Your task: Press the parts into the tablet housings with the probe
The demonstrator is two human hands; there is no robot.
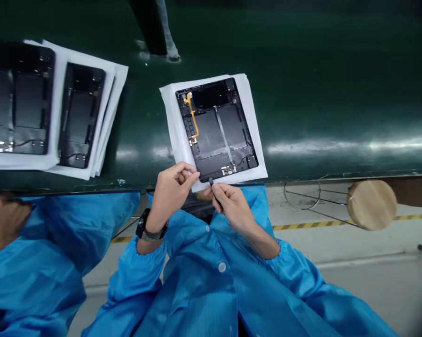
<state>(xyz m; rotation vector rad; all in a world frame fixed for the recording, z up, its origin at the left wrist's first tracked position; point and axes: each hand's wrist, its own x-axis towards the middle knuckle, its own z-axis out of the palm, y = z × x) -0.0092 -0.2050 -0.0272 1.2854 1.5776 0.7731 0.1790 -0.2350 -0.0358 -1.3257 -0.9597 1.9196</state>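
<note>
An open tablet housing (218, 126) lies on white sheets (255, 135) at the near edge of the green bench. Inside it are an orange flex cable (194, 119), a grey ribbon cable (224, 133) and a small circuit board (228, 170). My left hand (174, 187), with a black watch on its wrist, has thumb and forefinger pinched at the housing's lower left corner. What lies between these fingertips is too small to tell. My right hand (232, 206) is closed on a small black strip-like piece (211, 180) at the housing's lower edge.
More tablet housings (28, 103) rest on white sheets at the left of the green bench (319, 107). A dark post (153, 28) stands at the back. Beside me on the left is a co-worker's hand (3, 220). A round wooden stool (371, 205) is at the right.
</note>
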